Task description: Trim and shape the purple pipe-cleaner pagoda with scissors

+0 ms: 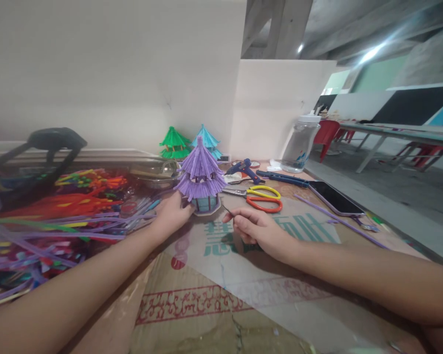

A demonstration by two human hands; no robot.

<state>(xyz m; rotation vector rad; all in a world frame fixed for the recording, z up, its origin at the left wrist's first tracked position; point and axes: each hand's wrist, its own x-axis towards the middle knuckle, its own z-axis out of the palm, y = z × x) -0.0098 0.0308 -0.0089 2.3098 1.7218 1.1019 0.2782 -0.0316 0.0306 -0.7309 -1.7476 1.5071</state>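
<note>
Purple pagoda model: likely light, fragile; hold by base.
Left hand: at base, grip unclear.
Right hand: pinched on dark strip.

Purple roofs fuzzy, matt; phone screen glossy; bottle clear plastic.

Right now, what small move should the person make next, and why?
Perhaps ease the right hand toward the purple model: it pinches a thin dark piece pointing that way, while the left hand is at the model's opposite side.
</note>
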